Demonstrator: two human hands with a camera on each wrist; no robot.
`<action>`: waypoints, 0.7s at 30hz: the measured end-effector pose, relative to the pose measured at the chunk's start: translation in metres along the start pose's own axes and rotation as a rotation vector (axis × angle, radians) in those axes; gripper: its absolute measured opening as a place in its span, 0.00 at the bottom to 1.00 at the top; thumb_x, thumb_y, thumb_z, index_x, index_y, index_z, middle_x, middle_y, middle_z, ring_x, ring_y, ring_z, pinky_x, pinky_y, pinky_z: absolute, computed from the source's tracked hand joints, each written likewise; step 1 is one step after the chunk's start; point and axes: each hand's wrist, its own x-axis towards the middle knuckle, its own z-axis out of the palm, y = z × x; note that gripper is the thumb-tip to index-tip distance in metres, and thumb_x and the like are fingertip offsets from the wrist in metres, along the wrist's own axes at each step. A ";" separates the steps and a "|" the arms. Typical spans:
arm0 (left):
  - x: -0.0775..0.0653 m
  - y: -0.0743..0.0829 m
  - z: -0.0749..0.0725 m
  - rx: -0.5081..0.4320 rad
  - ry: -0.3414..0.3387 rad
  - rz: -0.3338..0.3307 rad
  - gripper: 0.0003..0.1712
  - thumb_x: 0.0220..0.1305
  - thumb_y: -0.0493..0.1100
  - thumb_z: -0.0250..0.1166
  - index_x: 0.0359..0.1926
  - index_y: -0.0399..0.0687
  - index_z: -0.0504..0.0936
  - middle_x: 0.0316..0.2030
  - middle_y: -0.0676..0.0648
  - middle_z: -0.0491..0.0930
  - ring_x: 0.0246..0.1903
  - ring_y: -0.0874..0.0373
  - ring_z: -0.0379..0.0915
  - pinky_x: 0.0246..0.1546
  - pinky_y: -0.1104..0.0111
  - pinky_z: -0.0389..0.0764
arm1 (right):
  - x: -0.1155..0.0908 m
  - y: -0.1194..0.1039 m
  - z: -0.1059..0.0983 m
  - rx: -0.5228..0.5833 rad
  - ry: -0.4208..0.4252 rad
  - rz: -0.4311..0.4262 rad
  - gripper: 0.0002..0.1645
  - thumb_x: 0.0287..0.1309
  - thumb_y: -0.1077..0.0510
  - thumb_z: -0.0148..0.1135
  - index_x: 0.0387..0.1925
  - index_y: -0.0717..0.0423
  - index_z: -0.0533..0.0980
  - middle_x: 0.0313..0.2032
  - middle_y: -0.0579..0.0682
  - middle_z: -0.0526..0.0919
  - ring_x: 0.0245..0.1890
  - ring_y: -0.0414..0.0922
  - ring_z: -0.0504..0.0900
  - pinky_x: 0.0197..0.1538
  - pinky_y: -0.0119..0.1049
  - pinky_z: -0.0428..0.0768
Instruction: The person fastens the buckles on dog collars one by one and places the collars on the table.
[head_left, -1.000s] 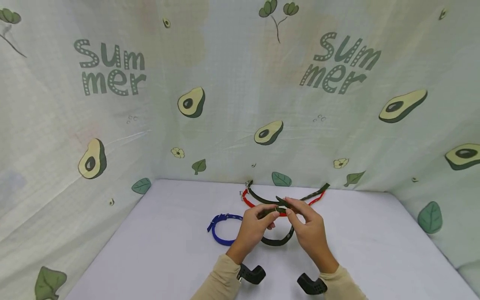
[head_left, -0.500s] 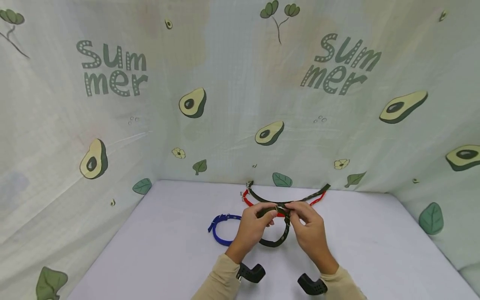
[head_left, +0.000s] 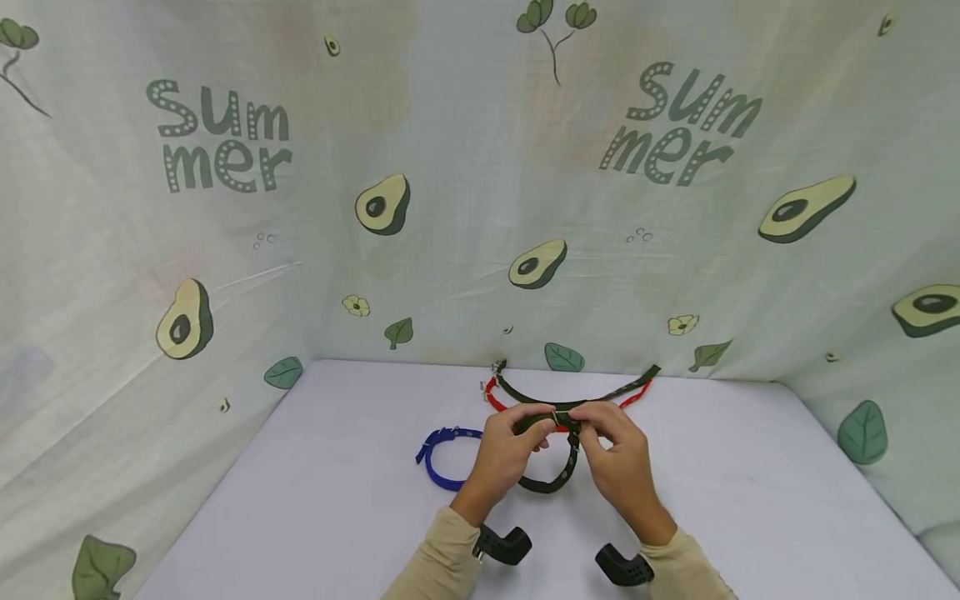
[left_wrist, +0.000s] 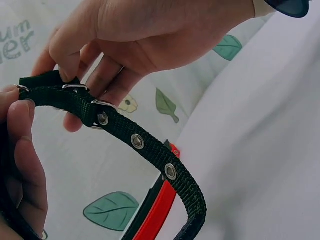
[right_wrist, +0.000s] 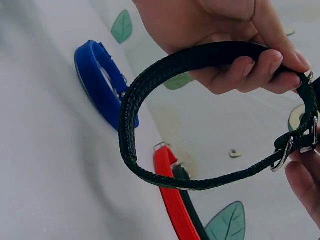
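Observation:
A dark green dog collar (head_left: 551, 485) hangs as a loop between my hands above the table. My left hand (head_left: 504, 454) pinches it near the metal buckle, with thumb and forefinger on the webbing. Opposite, my right hand (head_left: 621, 462) pinches the strap just beside the buckle. In the left wrist view, a row of metal eyelets runs along the collar (left_wrist: 137, 141), and my right hand (left_wrist: 135, 45) has its thumb on the doubled strap by the metal rings. The right wrist view shows my left hand (right_wrist: 220, 30) gripping the collar's smooth band; fingers partly hide the buckle.
A blue collar (head_left: 432, 472), fastened in a loop, lies on the white table (head_left: 322, 500) to the left. Behind my hands, a red collar (head_left: 494, 403) and another dark green collar (head_left: 521, 400) lie stretched near the patterned backdrop (head_left: 450, 250).
The strap's pointed free end, which stuck up between my hands, has gone down near the buckle. The hanging loop has shifted slightly left, and my right fingers have moved lower.

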 end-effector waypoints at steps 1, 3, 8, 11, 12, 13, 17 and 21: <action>0.000 0.000 0.000 -0.005 0.001 0.002 0.13 0.68 0.43 0.67 0.51 0.45 0.86 0.36 0.50 0.83 0.31 0.60 0.78 0.37 0.71 0.80 | -0.001 0.005 0.001 -0.007 0.000 -0.007 0.19 0.53 0.83 0.56 0.37 0.63 0.84 0.39 0.56 0.84 0.37 0.47 0.81 0.42 0.19 0.76; 0.000 0.001 0.000 -0.013 0.000 0.007 0.13 0.68 0.43 0.67 0.51 0.45 0.86 0.36 0.49 0.83 0.31 0.60 0.78 0.37 0.71 0.80 | -0.004 0.014 0.002 -0.019 -0.005 -0.013 0.21 0.53 0.82 0.57 0.38 0.60 0.85 0.40 0.53 0.84 0.37 0.46 0.81 0.42 0.19 0.76; 0.000 0.002 0.000 -0.029 -0.004 0.019 0.13 0.67 0.41 0.68 0.51 0.44 0.86 0.36 0.48 0.82 0.31 0.60 0.78 0.36 0.72 0.80 | -0.006 0.024 0.001 -0.011 -0.033 -0.013 0.22 0.56 0.80 0.57 0.41 0.56 0.86 0.42 0.49 0.83 0.40 0.42 0.81 0.43 0.21 0.77; 0.000 0.002 0.000 -0.034 0.001 0.027 0.13 0.67 0.40 0.68 0.51 0.43 0.85 0.35 0.48 0.82 0.30 0.60 0.78 0.36 0.72 0.80 | -0.007 0.026 0.001 -0.006 -0.041 -0.039 0.22 0.57 0.79 0.57 0.43 0.56 0.86 0.43 0.48 0.83 0.41 0.42 0.81 0.43 0.21 0.77; 0.001 0.001 0.000 -0.034 0.002 0.028 0.13 0.67 0.39 0.68 0.52 0.42 0.85 0.35 0.48 0.82 0.30 0.60 0.78 0.36 0.72 0.80 | -0.007 0.026 0.001 -0.008 -0.042 -0.052 0.22 0.56 0.79 0.57 0.43 0.56 0.86 0.43 0.49 0.83 0.41 0.43 0.81 0.43 0.21 0.77; 0.001 0.001 0.000 -0.033 0.002 0.026 0.14 0.67 0.39 0.68 0.52 0.42 0.85 0.34 0.48 0.82 0.30 0.60 0.78 0.36 0.72 0.81 | -0.007 0.026 0.002 -0.010 -0.043 -0.061 0.22 0.56 0.79 0.57 0.43 0.57 0.86 0.43 0.49 0.83 0.41 0.43 0.81 0.43 0.21 0.77; 0.001 0.000 0.000 -0.031 -0.002 0.010 0.15 0.67 0.39 0.68 0.53 0.43 0.84 0.34 0.49 0.81 0.30 0.60 0.78 0.36 0.72 0.81 | -0.007 0.026 0.003 -0.019 -0.043 -0.086 0.21 0.56 0.79 0.58 0.44 0.57 0.86 0.43 0.49 0.83 0.40 0.42 0.81 0.41 0.21 0.77; 0.000 -0.001 -0.001 -0.032 -0.013 0.004 0.15 0.67 0.41 0.69 0.54 0.45 0.84 0.33 0.48 0.82 0.32 0.59 0.78 0.37 0.71 0.81 | -0.008 0.025 0.005 -0.023 -0.045 -0.104 0.21 0.56 0.78 0.57 0.44 0.58 0.86 0.43 0.49 0.83 0.39 0.42 0.81 0.40 0.20 0.76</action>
